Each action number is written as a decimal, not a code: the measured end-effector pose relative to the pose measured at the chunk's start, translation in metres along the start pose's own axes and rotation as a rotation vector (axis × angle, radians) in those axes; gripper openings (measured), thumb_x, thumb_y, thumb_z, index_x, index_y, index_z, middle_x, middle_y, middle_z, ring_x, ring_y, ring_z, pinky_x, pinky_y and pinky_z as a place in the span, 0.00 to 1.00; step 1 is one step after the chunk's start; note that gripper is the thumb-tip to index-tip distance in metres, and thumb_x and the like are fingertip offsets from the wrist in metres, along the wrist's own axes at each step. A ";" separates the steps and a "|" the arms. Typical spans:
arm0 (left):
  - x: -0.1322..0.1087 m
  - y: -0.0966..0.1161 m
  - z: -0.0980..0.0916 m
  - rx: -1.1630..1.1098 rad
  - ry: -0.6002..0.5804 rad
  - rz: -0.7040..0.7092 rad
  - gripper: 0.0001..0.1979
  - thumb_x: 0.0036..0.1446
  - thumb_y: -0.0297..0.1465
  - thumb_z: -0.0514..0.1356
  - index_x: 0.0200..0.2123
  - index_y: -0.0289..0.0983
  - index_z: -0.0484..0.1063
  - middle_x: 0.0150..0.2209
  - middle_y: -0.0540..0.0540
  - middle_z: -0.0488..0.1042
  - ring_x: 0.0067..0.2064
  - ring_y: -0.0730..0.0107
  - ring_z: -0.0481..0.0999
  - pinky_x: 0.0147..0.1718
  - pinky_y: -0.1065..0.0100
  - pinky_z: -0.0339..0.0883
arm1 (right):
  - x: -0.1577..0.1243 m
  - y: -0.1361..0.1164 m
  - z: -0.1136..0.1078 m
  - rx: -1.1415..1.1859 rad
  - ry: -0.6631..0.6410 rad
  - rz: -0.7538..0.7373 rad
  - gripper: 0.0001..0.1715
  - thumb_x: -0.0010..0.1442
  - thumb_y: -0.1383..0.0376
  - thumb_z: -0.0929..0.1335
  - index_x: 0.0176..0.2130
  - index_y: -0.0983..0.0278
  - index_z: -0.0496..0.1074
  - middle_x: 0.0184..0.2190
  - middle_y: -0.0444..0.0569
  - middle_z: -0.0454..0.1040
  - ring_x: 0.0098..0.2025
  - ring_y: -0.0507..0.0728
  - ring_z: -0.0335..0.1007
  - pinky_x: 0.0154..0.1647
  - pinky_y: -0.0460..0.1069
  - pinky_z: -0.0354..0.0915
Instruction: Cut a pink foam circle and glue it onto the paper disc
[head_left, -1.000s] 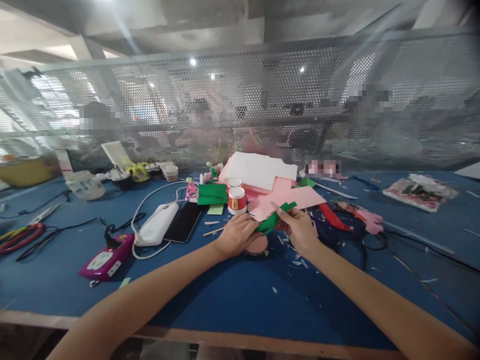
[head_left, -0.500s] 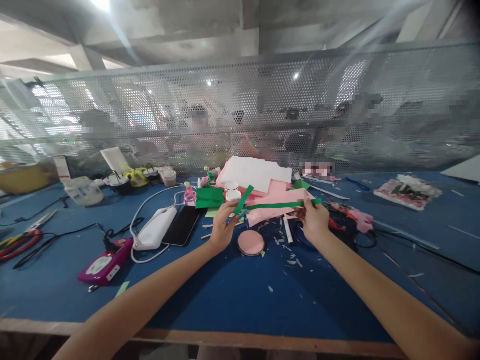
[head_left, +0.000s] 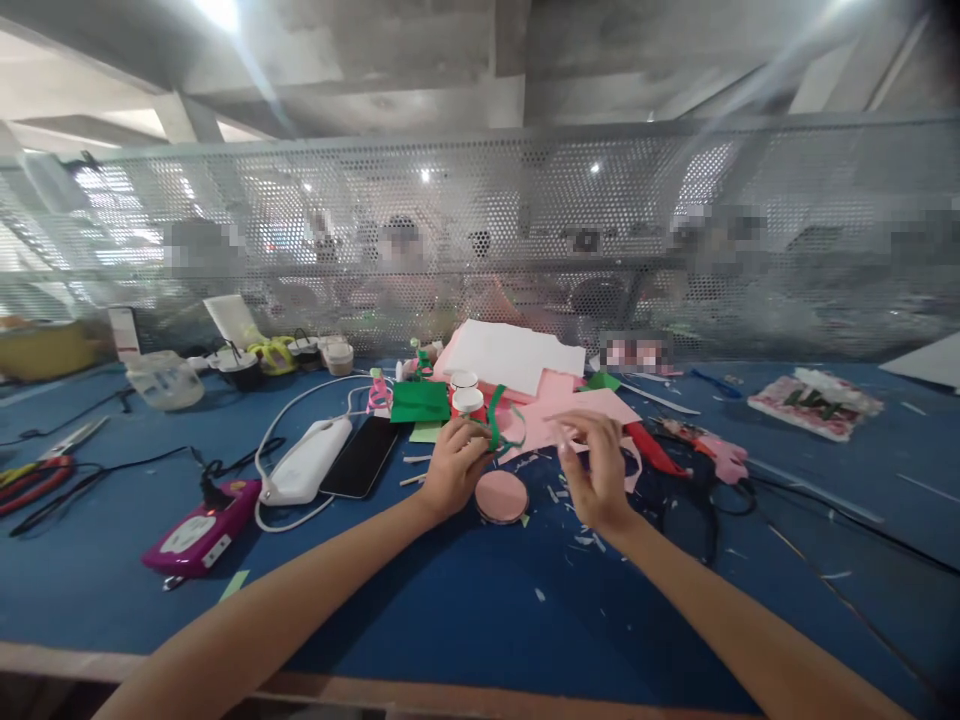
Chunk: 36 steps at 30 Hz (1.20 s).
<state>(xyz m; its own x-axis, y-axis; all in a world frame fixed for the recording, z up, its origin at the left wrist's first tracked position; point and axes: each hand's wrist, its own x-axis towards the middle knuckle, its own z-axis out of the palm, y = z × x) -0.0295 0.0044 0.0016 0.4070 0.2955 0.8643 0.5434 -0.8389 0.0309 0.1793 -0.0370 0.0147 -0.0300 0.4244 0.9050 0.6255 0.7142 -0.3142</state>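
My left hand (head_left: 456,462) is closed on a narrow green strip (head_left: 495,412), which now curls in a loop beside its fingertips. To the right, my right hand (head_left: 598,470) has its thumb and fingers apart and holds nothing that I can see. It hovers in front of pink sheets (head_left: 555,400). A round pink disc (head_left: 502,497) lies on the table between the hands. Just beyond my left hand are a small white-lidded jar (head_left: 467,400) and a green sheet (head_left: 420,402).
A black phone (head_left: 363,457), a white power bank (head_left: 309,460) with its cable and a purple power socket (head_left: 201,530) lie left. White sheets (head_left: 502,355) are stacked behind. A pink glue gun (head_left: 720,455) and paper scraps lie right. A perforated metal screen (head_left: 450,260) closes the back.
My right hand has let go of the green strip and opened, moving slightly left and down. The strip, stretched between both hands before, has curled up at my left hand.
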 end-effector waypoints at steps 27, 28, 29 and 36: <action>-0.006 -0.007 0.004 0.255 0.088 -0.320 0.16 0.57 0.26 0.55 0.44 0.49 0.74 0.46 0.42 0.60 0.46 0.57 0.59 0.44 0.52 0.60 | 0.001 -0.009 0.018 1.024 -0.336 0.742 0.14 0.44 0.55 0.75 0.24 0.61 0.72 0.31 0.42 0.70 0.32 0.50 0.64 0.35 0.46 0.62; -0.006 -0.008 0.004 0.245 0.094 -0.345 0.17 0.57 0.25 0.55 0.45 0.49 0.74 0.44 0.42 0.60 0.44 0.58 0.60 0.43 0.53 0.60 | 0.000 -0.007 0.019 1.002 -0.368 0.727 0.14 0.44 0.56 0.75 0.23 0.62 0.72 0.30 0.42 0.68 0.31 0.49 0.63 0.34 0.46 0.62; -0.005 -0.009 0.003 0.231 0.097 -0.361 0.17 0.57 0.25 0.55 0.45 0.49 0.74 0.43 0.43 0.61 0.43 0.60 0.60 0.43 0.55 0.60 | 0.000 -0.005 0.019 0.989 -0.422 0.721 0.13 0.45 0.57 0.75 0.24 0.62 0.72 0.28 0.42 0.68 0.29 0.48 0.62 0.32 0.45 0.61; -0.002 0.001 -0.001 0.112 0.012 -0.288 0.16 0.56 0.20 0.53 0.42 0.42 0.74 0.43 0.45 0.72 0.45 0.59 0.63 0.43 0.57 0.59 | 0.002 0.004 0.006 1.042 -0.950 0.753 0.16 0.51 0.55 0.71 0.27 0.65 0.67 0.23 0.46 0.75 0.19 0.50 0.66 0.18 0.45 0.60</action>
<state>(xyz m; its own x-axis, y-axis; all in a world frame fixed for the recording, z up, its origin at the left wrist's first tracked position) -0.0307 0.0026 0.0004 0.2162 0.5075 0.8341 0.7127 -0.6659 0.2205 0.1770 -0.0298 0.0135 -0.6761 0.7317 0.0866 -0.0483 0.0733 -0.9961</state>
